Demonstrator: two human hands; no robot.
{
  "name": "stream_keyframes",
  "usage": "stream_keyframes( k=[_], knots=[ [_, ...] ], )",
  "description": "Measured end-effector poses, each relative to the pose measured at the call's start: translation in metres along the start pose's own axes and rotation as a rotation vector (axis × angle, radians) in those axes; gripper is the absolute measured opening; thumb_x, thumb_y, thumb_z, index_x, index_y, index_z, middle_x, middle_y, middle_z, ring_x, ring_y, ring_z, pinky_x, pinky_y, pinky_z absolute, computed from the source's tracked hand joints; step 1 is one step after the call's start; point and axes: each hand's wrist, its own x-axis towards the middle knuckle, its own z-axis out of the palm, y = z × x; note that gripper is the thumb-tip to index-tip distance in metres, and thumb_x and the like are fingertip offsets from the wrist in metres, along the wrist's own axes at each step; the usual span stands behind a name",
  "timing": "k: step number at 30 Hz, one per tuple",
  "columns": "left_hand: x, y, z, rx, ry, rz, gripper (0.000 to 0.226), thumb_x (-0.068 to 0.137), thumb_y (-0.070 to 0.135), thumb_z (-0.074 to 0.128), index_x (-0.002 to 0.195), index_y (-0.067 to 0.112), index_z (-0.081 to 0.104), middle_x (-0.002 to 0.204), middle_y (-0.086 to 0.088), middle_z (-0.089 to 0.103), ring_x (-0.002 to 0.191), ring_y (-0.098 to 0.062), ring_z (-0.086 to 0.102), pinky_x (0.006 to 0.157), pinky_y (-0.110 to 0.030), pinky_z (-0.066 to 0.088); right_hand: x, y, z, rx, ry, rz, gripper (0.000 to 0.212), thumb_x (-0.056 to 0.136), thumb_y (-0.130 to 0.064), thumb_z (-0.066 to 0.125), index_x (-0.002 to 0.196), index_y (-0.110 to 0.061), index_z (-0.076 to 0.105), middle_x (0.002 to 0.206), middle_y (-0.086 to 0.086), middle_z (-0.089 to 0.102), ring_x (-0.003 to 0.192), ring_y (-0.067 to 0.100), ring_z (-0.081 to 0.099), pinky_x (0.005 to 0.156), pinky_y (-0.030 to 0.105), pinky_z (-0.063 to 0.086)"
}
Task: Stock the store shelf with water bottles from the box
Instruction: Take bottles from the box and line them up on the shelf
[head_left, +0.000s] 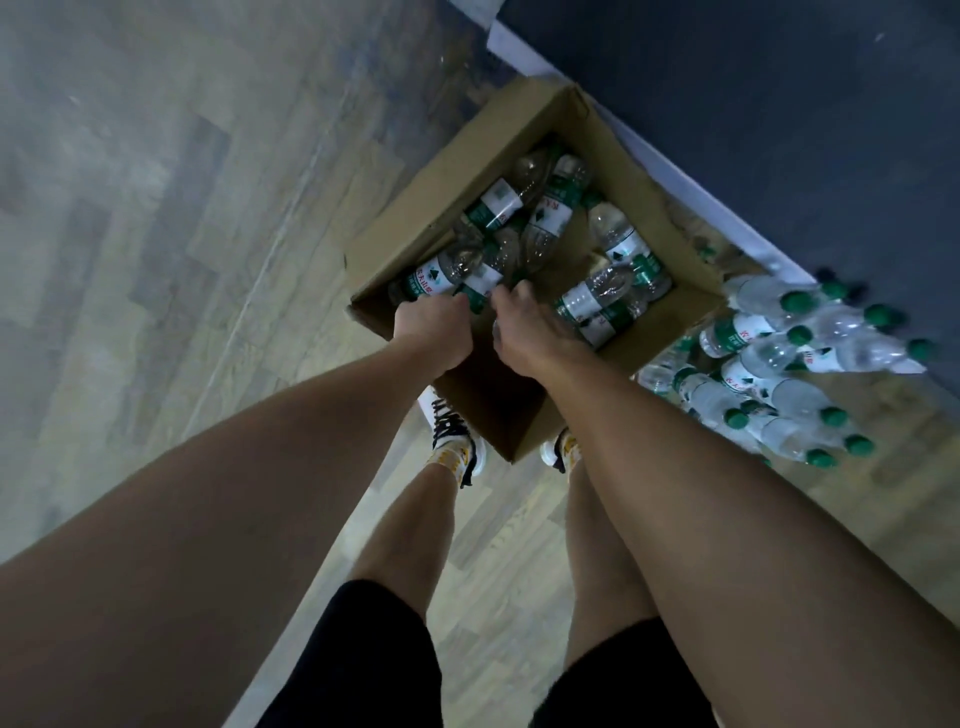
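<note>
We have both hands in the box (519, 124), left (434, 330) and right (530, 325) each curled round a bottle (475, 283) (fingers partly hidden); 2 rushed grips could slip.

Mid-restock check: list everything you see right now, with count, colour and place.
Brown cardboard box: one, open, on the floor ahead of the feet.
Clear plastic water bottles with green labels: several, lying jumbled inside the box.
Clear green-capped bottles: a dozen or so, grouped on a low surface right of the box.
Wood-pattern floor: grey-brown, left.
Dark wall: behind.
Shoes: two, white.
Hands: left and right, both reaching into the box.
</note>
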Motion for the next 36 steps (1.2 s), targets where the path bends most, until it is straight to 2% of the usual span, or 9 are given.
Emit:
stream_keyframes(
  k=[4,7,12,17,21,25,27,32,36],
  knots=[
    [-0.056,-0.012,-0.058,-0.014,-0.002,0.033,0.029,0.091,0.014,0.043,0.115,0.017,0.059,0.107,-0.006,0.064,0.099,-0.029,0.062,0.064,-0.036,0.04,-0.058,-0.025,-0.049,0.041,-0.014,0.096,0.051,0.095,-0.023,0.063,0.138,-0.006,0.041,0.133,0.016,0.043,0.11,0.032,0.057,0.075,0.036,0.043],
    [-0.108,-0.018,-0.119,-0.053,0.0,0.079,0.029,0.091,0.013,0.045,0.118,0.014,0.056,0.104,-0.007,0.06,0.101,-0.031,0.062,0.063,-0.036,0.044,-0.114,-0.038,-0.109,0.157,0.084,0.103,0.056,0.091,-0.027,0.069,0.136,-0.006,0.042,0.132,0.016,0.045,0.114,0.032,0.055,0.082,0.038,0.045],
    [-0.186,-0.022,-0.225,-0.111,0.072,0.131,0.03,0.092,0.014,0.049,0.121,0.013,0.056,0.105,-0.007,0.058,0.093,-0.029,0.059,0.072,-0.04,0.052,-0.204,-0.061,-0.221,0.202,0.25,-0.011,0.028,0.084,-0.023,0.075,0.099,-0.012,0.054,0.111,0.013,0.052,0.095,0.029,0.054,0.07,0.03,0.035],
    [-0.24,-0.006,-0.342,-0.018,0.07,0.236,0.036,0.093,0.022,0.048,0.125,0.006,0.054,0.12,-0.013,0.059,0.107,-0.031,0.058,0.089,-0.04,0.051,-0.286,-0.078,-0.321,0.131,0.379,-0.051,0.022,0.081,-0.018,0.077,0.096,-0.011,0.062,0.104,0.004,0.038,0.091,0.028,0.052,0.073,0.031,0.038],
    [-0.31,0.016,-0.445,0.009,0.209,0.309,0.022,0.094,0.016,0.054,0.114,0.008,0.058,0.107,-0.01,0.057,0.098,-0.029,0.058,0.077,-0.035,0.046,-0.359,-0.088,-0.405,0.121,0.533,-0.086,0.019,0.078,-0.016,0.076,0.095,-0.014,0.066,0.101,0.003,0.047,0.084,0.023,0.054,0.068,0.03,0.039],
    [-0.368,0.042,-0.523,0.109,0.338,0.379,0.028,0.092,0.018,0.06,0.116,0.004,0.063,0.113,-0.013,0.064,0.1,-0.03,0.062,0.076,-0.033,0.047,-0.431,-0.091,-0.48,0.191,0.698,-0.116,0.016,0.07,-0.018,0.071,0.082,-0.023,0.062,0.092,-0.001,0.059,0.081,0.022,0.061,0.065,0.035,0.051],
    [-0.392,0.055,-0.553,0.17,0.404,0.414,0.026,0.089,0.018,0.063,0.11,0.003,0.066,0.11,-0.015,0.068,0.097,-0.031,0.063,0.079,-0.036,0.052,-0.465,-0.088,-0.512,0.224,0.761,-0.117,0.017,0.07,-0.018,0.074,0.082,-0.023,0.064,0.091,-0.003,0.064,0.08,0.019,0.064,0.066,0.035,0.053],
    [-0.448,0.088,-0.613,0.103,0.513,0.505,0.035,0.08,0.019,0.075,0.111,0.006,0.064,0.11,-0.012,0.064,0.1,-0.03,0.06,0.075,-0.031,0.045,-0.538,-0.078,-0.577,0.19,0.883,-0.128,0.023,0.068,-0.023,0.084,0.085,-0.019,0.069,0.088,-0.002,0.068,0.076,0.015,0.065,0.067,0.031,0.055],
    [-0.473,0.108,-0.645,0.033,0.533,0.541,0.039,0.074,0.02,0.081,0.108,0.011,0.063,0.107,-0.011,0.067,0.095,-0.03,0.064,0.079,-0.038,0.056,-0.576,-0.067,-0.609,0.18,0.9,-0.138,0.023,0.07,-0.022,0.085,0.085,-0.021,0.067,0.087,0.0,0.07,0.069,0.014,0.07,0.066,0.035,0.061]
  ],
)
